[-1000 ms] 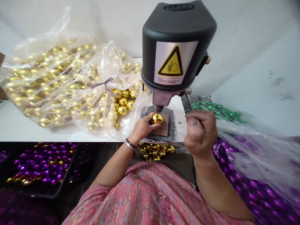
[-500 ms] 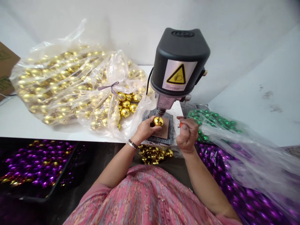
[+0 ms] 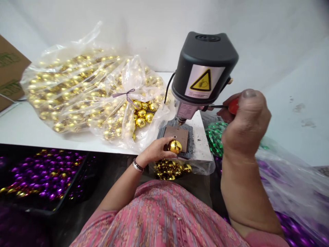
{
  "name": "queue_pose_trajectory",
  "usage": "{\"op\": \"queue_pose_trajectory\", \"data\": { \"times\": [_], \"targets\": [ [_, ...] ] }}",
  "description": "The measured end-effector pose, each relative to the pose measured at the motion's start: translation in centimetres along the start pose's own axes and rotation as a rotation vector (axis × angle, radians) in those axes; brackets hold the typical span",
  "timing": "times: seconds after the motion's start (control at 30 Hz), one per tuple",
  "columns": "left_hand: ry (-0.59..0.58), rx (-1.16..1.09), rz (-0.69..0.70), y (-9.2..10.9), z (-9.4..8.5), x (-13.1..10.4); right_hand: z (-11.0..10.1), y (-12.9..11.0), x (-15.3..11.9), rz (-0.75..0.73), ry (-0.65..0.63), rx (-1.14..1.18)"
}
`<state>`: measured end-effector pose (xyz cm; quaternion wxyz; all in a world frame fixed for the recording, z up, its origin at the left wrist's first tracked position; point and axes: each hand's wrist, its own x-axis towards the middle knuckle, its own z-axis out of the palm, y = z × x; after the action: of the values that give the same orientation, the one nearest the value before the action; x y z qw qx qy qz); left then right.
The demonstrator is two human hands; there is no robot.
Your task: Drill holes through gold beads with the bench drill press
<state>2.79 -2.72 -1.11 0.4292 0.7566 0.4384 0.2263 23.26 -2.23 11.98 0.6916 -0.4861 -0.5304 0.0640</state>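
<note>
The gold ball [image 3: 175, 146] is at the near edge of the brown board [image 3: 183, 133], in front of the drill chuck [image 3: 181, 121] and clear of it; whether it rests on the board you can't tell. It is round, with no long axis to read, and which way it points can't be made out. Your left hand [image 3: 159, 149] pinches it between thumb and forefinger, so it sits at those fingertips, well apart from your right hand [image 3: 248, 120] and lower than it. Your right hand is curled closed around the red knob [image 3: 233, 106] on the lever [image 3: 218, 106] of the drill press [image 3: 207, 68]. Left of the press, a tied clear plastic bag [image 3: 74, 92] of gold balls lies on the white table [image 3: 69, 142].
</note>
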Motion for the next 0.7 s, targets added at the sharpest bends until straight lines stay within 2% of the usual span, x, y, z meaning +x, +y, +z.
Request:
{"op": "queue_pose_trajectory", "data": {
  "times": [0.07,0.1,0.17,0.27,0.33,0.37,0.43,0.53,0.7],
  "targets": [
    [-0.031,-0.007,0.025,-0.2,-0.8,-0.9,0.0,0.2,-0.5,0.014,0.023,-0.005],
    [0.006,-0.006,0.023,-0.3,-1.2,-1.1,0.0,0.3,-0.7,0.019,0.032,-0.010],
    [0.190,0.009,-0.020,-0.8,-2.3,-1.0,-0.1,0.4,-1.1,0.020,0.039,-0.027],
    [0.583,0.094,-0.199,-2.0,-4.5,0.2,-0.3,0.5,-1.2,0.001,0.035,-0.044],
    [0.730,0.189,-0.336,-3.0,-6.1,1.3,-0.3,0.6,-1.2,-0.002,0.034,-0.045],
    [0.757,0.247,-0.397,-3.5,-6.8,1.8,-0.3,0.6,-1.2,-0.001,0.032,-0.045],
    [0.728,0.389,-0.498,-4.1,-7.9,2.7,-0.4,0.6,-1.3,0.006,0.028,-0.049],
    [0.595,0.557,-0.609,-4.3,-8.6,3.6,-0.5,0.4,-1.4,0.009,0.013,-0.051],
    [0.432,0.543,-0.641,-4.1,-7.9,4.0,-0.6,0.2,-1.7,0.002,-0.014,-0.043]
  ]
}}
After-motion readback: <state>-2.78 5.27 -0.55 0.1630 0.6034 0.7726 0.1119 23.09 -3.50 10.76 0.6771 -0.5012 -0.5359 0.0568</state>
